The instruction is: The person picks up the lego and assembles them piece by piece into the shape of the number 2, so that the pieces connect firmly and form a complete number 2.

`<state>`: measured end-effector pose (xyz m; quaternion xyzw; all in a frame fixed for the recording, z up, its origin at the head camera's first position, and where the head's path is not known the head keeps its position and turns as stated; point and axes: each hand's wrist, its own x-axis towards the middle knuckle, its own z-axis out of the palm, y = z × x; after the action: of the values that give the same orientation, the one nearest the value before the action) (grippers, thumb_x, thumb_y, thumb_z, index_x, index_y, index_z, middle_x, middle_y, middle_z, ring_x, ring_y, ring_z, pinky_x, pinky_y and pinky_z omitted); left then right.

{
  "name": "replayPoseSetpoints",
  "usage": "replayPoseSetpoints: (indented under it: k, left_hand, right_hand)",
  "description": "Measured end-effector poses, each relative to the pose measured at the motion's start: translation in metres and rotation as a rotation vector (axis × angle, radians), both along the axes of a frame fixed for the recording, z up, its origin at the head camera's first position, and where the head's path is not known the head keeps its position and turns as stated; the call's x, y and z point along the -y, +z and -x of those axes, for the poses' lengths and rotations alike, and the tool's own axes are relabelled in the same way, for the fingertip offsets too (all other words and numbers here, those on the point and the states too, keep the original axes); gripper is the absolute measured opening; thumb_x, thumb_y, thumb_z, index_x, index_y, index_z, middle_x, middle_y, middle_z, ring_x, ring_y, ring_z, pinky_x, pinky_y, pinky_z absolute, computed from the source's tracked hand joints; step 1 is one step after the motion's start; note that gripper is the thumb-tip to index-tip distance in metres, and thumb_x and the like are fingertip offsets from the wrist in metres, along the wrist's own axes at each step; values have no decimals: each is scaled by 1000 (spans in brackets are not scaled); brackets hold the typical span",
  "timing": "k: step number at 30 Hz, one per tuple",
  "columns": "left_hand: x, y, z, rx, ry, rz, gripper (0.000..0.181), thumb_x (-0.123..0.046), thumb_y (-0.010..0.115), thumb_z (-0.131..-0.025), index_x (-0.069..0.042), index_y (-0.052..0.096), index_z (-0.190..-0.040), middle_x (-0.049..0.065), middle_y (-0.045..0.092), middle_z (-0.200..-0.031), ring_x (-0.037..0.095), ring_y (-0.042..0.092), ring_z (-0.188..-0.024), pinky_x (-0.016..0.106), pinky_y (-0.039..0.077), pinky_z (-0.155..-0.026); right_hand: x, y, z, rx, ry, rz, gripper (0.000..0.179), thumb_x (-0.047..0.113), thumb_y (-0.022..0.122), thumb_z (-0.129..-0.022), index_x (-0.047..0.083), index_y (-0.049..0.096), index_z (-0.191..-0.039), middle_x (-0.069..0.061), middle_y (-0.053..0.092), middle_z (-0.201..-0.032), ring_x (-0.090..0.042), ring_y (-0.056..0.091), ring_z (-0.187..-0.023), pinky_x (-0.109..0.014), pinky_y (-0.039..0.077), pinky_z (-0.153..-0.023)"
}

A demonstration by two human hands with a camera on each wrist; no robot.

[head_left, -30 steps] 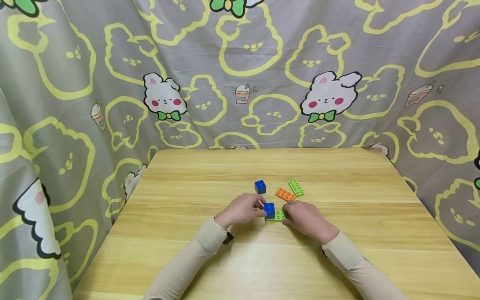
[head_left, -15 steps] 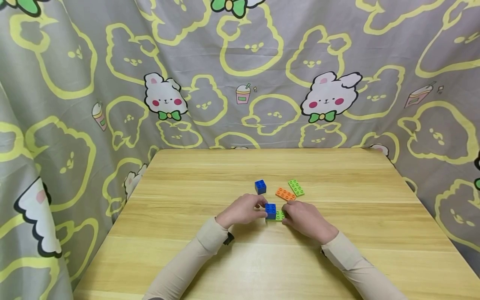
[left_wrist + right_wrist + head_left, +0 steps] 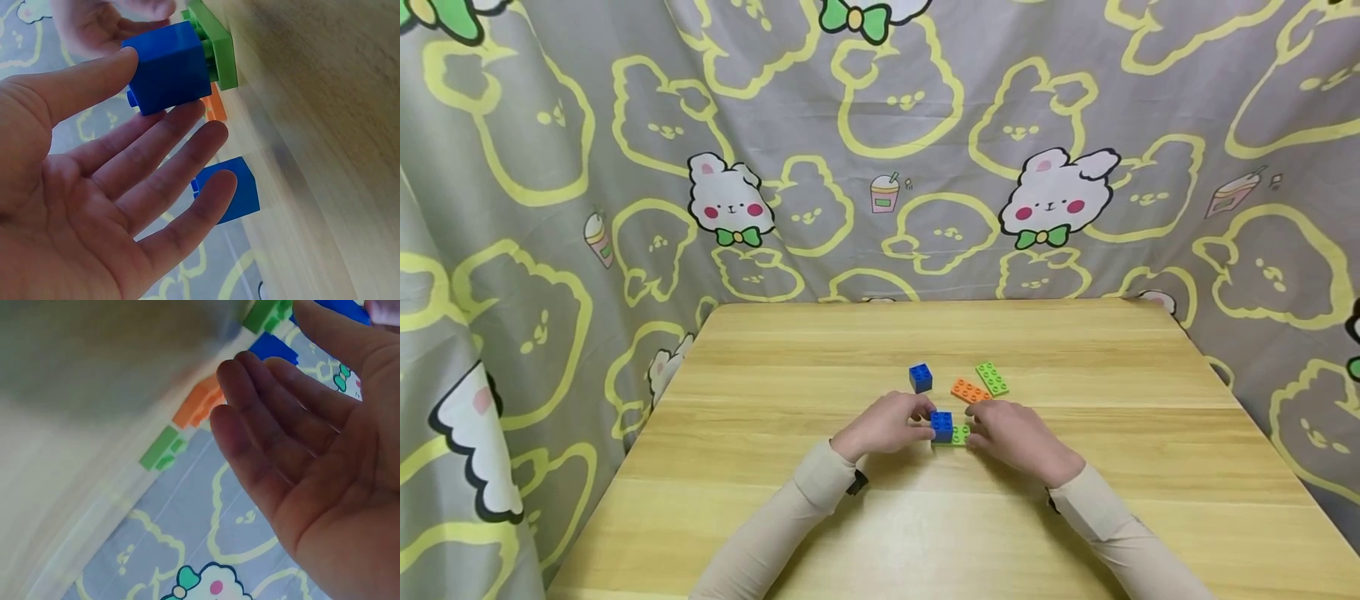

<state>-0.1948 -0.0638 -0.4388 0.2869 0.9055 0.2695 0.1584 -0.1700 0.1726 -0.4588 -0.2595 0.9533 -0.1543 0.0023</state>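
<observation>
A blue building brick (image 3: pixel 941 426) sits at the left end of a flat green studded plate (image 3: pixel 961 434), near the middle of the table. My left hand (image 3: pixel 889 427) pinches this brick between thumb and fingertips; in the left wrist view the thumb lies on one side and fingertips touch the opposite side. Green studs show beside the brick there, and I cannot tell how firmly it is seated. At the plate's right end is my right hand (image 3: pixel 1021 440), its fingers loosely extended and holding nothing in the right wrist view.
Behind the hands lie a second blue brick (image 3: pixel 921 377), an orange studded plate (image 3: pixel 971 391) and another green plate (image 3: pixel 992 377). All stand on the wooden table (image 3: pixel 790 350). A patterned curtain (image 3: pixel 880 242) hangs along the back and sides.
The right hand's fingers have loosened and drawn slightly away from the green plate. The blue brick has shifted slightly right on the plate, with the left hand still on it.
</observation>
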Motion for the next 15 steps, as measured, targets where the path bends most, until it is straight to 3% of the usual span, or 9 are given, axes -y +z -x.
replayPoseSetpoints:
  k: [6, 15]
  left_hand:
    - [0, -2, 0, 2, -7, -14, 37, -25, 73, -96, -6, 67, -128, 8, 74, -117, 20, 70, -106, 30, 55, -91]
    - [2, 4, 0, 19, 25, -58, 38, -26, 71, -97, -5, 67, -128, 8, 73, -118, 18, 70, -105, 30, 56, -90]
  right_hand:
    - [-5, 7, 1, -6, 20, 105, 39, 23, 79, -91, 2, 68, -123, -10, 74, -106, -23, 71, -91, -43, 60, -80]
    - [1, 8, 1, 45, 32, 202, 43, 26, 75, -94, 2, 66, -129, -12, 73, -115, -25, 70, -100, -43, 59, -86]
